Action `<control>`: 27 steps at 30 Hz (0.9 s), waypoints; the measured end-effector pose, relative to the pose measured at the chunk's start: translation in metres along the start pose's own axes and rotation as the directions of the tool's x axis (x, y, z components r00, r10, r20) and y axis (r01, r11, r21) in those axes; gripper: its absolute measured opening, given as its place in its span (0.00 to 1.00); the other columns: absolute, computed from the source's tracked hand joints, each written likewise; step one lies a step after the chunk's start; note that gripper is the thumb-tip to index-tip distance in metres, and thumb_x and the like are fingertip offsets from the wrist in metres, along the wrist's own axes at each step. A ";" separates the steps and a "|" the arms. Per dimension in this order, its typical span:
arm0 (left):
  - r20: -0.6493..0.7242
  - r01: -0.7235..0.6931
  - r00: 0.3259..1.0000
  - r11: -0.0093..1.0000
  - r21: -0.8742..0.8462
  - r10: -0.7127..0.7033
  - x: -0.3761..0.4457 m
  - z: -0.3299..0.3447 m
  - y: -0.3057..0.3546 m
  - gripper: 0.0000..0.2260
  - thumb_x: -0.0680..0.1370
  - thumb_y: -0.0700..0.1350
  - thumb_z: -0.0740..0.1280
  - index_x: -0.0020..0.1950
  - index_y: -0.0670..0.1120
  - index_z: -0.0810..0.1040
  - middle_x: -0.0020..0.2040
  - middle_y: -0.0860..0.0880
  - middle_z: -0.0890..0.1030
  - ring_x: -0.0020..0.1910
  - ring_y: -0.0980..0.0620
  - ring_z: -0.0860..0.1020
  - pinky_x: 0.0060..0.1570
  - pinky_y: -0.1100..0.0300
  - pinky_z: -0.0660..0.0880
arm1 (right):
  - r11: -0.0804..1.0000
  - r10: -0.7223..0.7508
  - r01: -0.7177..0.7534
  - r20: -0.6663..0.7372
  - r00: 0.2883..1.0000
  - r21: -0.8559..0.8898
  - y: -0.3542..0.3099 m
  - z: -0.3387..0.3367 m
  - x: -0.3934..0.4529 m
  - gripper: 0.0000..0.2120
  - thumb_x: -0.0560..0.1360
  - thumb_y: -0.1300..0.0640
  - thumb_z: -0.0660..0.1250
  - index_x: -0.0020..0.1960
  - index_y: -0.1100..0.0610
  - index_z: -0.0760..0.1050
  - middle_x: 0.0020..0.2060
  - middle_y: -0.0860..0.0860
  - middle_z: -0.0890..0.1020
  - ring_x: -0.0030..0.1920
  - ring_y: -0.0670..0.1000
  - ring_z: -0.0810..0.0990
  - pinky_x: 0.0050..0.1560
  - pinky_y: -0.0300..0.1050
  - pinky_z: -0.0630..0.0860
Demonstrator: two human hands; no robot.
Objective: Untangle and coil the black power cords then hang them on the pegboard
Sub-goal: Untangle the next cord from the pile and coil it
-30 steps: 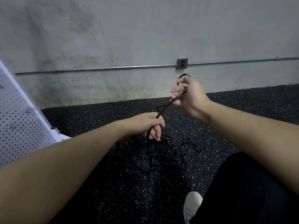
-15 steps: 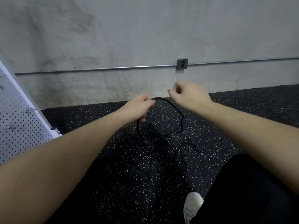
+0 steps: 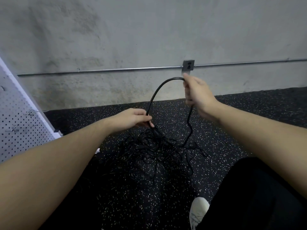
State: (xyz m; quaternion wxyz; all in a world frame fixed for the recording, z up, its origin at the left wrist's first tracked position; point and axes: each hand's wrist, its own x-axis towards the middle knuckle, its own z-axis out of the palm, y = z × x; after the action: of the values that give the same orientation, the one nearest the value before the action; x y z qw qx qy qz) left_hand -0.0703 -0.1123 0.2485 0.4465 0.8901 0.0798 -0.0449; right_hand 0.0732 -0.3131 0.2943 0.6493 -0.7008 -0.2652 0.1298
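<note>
Left arm: bare forearm enters from 8 o'clock, reaching toward centre.
Left hand: low, just left of centre, fingers curled, pinching a black cord.
Right arm: bare forearm enters from 4 o'clock.
Right hand: higher, at 1 o'clock of the left, fingers curled round the same cord.

One head camera, looking forward and down.
It looks from above at the floor and faces the wall; the outlet is up, a little right of center. Both forearms are very near the lens, below the outlet.
</note>
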 end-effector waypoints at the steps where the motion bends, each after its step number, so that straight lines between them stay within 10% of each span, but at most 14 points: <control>1: -0.024 0.008 1.000 0.999 0.031 -0.008 -0.001 0.000 -0.001 0.14 0.84 0.55 0.63 0.56 0.45 0.80 0.57 0.60 0.85 0.51 0.57 0.83 0.59 0.51 0.73 | 1.000 0.021 -0.021 0.001 1.000 -0.014 0.003 -0.002 0.000 0.16 0.85 0.48 0.57 0.40 0.52 0.66 0.26 0.45 0.64 0.26 0.46 0.61 0.30 0.42 0.62; 7: -0.129 -0.056 0.990 0.997 0.060 0.063 0.007 0.005 0.006 0.11 0.85 0.50 0.61 0.48 0.46 0.75 0.45 0.51 0.88 0.45 0.52 0.85 0.53 0.56 0.79 | 0.892 0.053 0.014 0.135 0.989 -0.451 0.012 -0.007 -0.005 0.12 0.83 0.49 0.60 0.63 0.50 0.75 0.47 0.47 0.85 0.40 0.48 0.81 0.47 0.43 0.78; 11: -0.143 -0.132 0.978 0.983 0.127 0.150 0.010 0.017 0.024 0.11 0.86 0.50 0.59 0.47 0.47 0.74 0.35 0.50 0.84 0.35 0.49 0.83 0.43 0.54 0.77 | 0.727 0.083 0.252 0.446 0.891 -0.639 0.004 0.017 -0.014 0.14 0.82 0.52 0.63 0.66 0.48 0.73 0.52 0.47 0.82 0.37 0.39 0.76 0.35 0.29 0.70; 16: -0.128 -0.139 0.983 0.989 -0.052 0.131 0.011 0.009 0.019 0.17 0.85 0.57 0.57 0.48 0.49 0.78 0.32 0.51 0.79 0.36 0.46 0.84 0.53 0.40 0.78 | 0.753 -0.001 0.307 0.466 0.885 -0.582 0.005 0.026 -0.013 0.07 0.82 0.49 0.65 0.55 0.53 0.75 0.38 0.47 0.78 0.25 0.37 0.70 0.29 0.31 0.67; 23: -0.060 -0.065 0.996 0.998 -0.026 0.064 0.003 -0.002 0.002 0.15 0.84 0.56 0.61 0.48 0.47 0.79 0.38 0.49 0.85 0.49 0.47 0.86 0.65 0.45 0.73 | 0.948 0.013 0.042 0.169 0.986 -0.315 0.013 -0.002 0.003 0.09 0.84 0.48 0.62 0.51 0.52 0.76 0.32 0.47 0.73 0.30 0.47 0.71 0.34 0.45 0.72; 27: -0.193 -0.114 0.979 0.965 -0.237 0.069 0.007 -0.006 0.009 0.15 0.86 0.53 0.57 0.50 0.45 0.75 0.29 0.53 0.69 0.27 0.53 0.73 0.45 0.47 0.82 | 0.916 0.139 0.007 0.331 0.933 -0.402 0.019 -0.004 -0.003 0.07 0.84 0.52 0.62 0.59 0.52 0.74 0.38 0.50 0.82 0.33 0.48 0.79 0.41 0.48 0.83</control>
State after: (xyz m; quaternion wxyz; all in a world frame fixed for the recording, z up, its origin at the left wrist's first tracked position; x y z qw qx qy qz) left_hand -0.0622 -0.1122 0.2576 0.5463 0.8306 0.0842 0.0682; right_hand 0.0764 -0.3188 0.2760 0.4307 -0.7916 -0.3739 0.2192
